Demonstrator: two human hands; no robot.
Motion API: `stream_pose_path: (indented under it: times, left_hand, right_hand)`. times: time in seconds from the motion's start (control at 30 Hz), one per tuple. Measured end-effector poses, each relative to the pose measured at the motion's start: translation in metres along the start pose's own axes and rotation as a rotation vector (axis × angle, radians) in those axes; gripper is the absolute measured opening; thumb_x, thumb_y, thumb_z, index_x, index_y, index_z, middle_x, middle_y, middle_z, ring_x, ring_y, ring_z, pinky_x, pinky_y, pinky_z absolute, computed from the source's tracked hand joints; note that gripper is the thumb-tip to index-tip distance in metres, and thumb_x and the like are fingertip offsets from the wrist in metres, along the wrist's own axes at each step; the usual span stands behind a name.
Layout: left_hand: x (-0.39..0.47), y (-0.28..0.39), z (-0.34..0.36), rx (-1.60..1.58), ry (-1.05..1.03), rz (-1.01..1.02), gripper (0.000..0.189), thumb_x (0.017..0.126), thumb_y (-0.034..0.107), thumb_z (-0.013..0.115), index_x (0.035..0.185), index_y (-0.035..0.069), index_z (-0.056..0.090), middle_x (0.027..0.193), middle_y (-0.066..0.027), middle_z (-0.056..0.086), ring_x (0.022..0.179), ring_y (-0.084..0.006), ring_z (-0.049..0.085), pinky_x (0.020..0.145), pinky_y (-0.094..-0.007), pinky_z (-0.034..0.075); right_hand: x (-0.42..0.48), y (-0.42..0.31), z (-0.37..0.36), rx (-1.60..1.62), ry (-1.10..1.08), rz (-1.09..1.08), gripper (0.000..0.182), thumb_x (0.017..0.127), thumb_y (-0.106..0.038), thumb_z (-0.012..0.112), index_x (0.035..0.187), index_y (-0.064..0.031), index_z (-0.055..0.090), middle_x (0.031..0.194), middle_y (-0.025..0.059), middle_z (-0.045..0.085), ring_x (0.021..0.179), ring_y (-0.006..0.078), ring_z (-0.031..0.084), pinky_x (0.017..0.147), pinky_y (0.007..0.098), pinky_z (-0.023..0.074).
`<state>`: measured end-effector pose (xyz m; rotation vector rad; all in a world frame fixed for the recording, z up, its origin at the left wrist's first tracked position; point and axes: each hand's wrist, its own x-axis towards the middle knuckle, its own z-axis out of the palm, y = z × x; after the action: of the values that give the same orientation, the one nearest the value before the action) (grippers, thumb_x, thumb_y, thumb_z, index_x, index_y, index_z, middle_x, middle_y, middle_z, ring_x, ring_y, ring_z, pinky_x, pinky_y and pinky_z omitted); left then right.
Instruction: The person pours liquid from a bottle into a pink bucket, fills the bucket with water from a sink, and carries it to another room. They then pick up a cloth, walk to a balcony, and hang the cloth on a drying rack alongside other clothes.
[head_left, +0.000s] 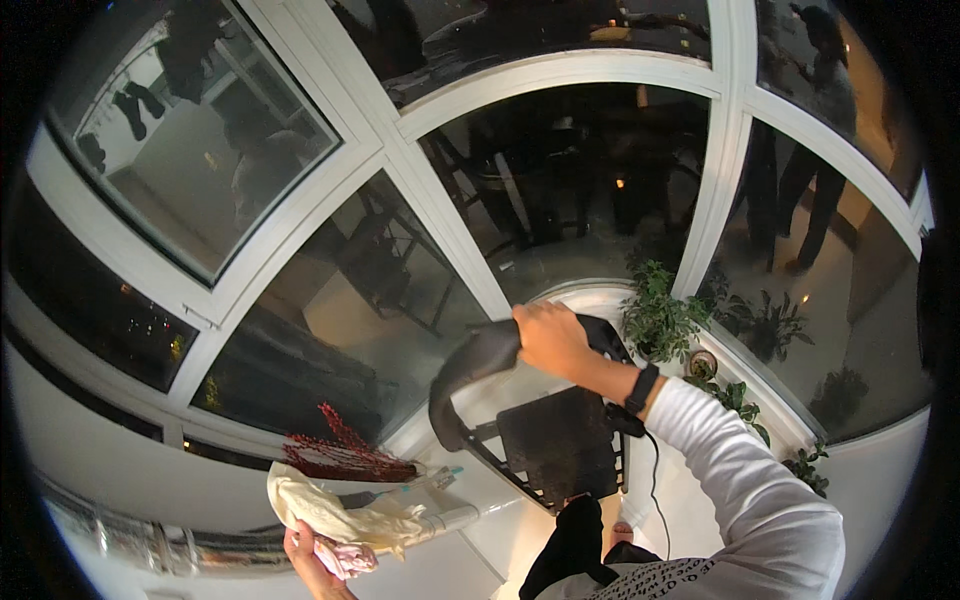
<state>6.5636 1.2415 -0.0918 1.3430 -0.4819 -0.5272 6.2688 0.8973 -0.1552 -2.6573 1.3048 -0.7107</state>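
My right hand (553, 337) is closed over the padded curved bar (465, 375) of a black framed piece of equipment, whose exact kind I cannot tell. Below the bar, a dark flat panel (555, 442) sits within the frame. At the lower left, my left hand (311, 559) grips a cream cloth (315, 499). A pink and white cloth (346, 556) is bunched under it in the same hand. A black band circles my right wrist.
White-framed windows (731, 67) curve around ahead, with dark reflections. Green potted plants (660, 311) line the sill on the right. Dried red branches (345, 457) lie near the left hand. A black cable (654, 480) hangs beside the equipment, close to my legs (566, 544).
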Motion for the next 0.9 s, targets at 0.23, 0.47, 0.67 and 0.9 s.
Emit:
stream_pose_path:
  times: [0.23, 0.47, 0.67, 0.9]
  left_hand:
    - [0.092, 0.052, 0.082, -0.087, -0.129, -0.071, 0.037, 0.085, 0.021, 0.061, 0.11, -0.004, 0.051, 0.089, -0.0098, 0.062, 0.063, -0.0154, 0.059, 0.052, -0.0251, 0.046]
    - [0.14, 0.069, 0.165, 0.021, -0.217, -0.119, 0.035, 0.082, 0.023, 0.065, 0.106, -0.001, 0.055, 0.084, -0.0051, 0.06, 0.065, -0.0129, 0.055, 0.056, -0.0264, 0.044]
    - [0.18, 0.099, 0.232, -0.011, -0.319, 0.023, 0.035, 0.087, 0.022, 0.059, 0.112, -0.002, 0.052, 0.087, -0.0047, 0.06, 0.067, -0.011, 0.056, 0.058, -0.024, 0.046]
    - [0.17, 0.19, 0.302, 0.092, -0.382, 0.1, 0.022, 0.088, 0.021, 0.058, 0.094, 0.0, 0.054, 0.061, -0.0028, 0.052, 0.048, -0.0104, 0.049, 0.043, -0.0221, 0.037]
  right_hand:
    - [0.006, -0.003, -0.008, 0.014, -0.034, 0.074, 0.034, 0.055, -0.019, 0.07, 0.081, -0.0062, 0.053, 0.074, 0.0086, 0.056, 0.077, 0.0266, 0.056, 0.069, 0.0363, 0.0423]
    - [0.014, 0.0, -0.017, 0.062, -0.117, 0.093, 0.036, 0.053, -0.015, 0.067, 0.085, -0.0064, 0.053, 0.08, 0.0081, 0.056, 0.081, 0.0262, 0.055, 0.072, 0.0354, 0.0417]
    - [0.018, 0.001, -0.019, 0.118, -0.197, 0.127, 0.044, 0.051, -0.017, 0.073, 0.088, -0.0068, 0.051, 0.084, 0.0087, 0.056, 0.086, 0.0266, 0.054, 0.077, 0.0372, 0.0409]
    - [0.025, 0.005, -0.027, 0.2, -0.29, 0.096, 0.048, 0.055, -0.016, 0.075, 0.094, -0.0052, 0.048, 0.09, 0.0115, 0.054, 0.09, 0.0302, 0.052, 0.08, 0.0412, 0.04]
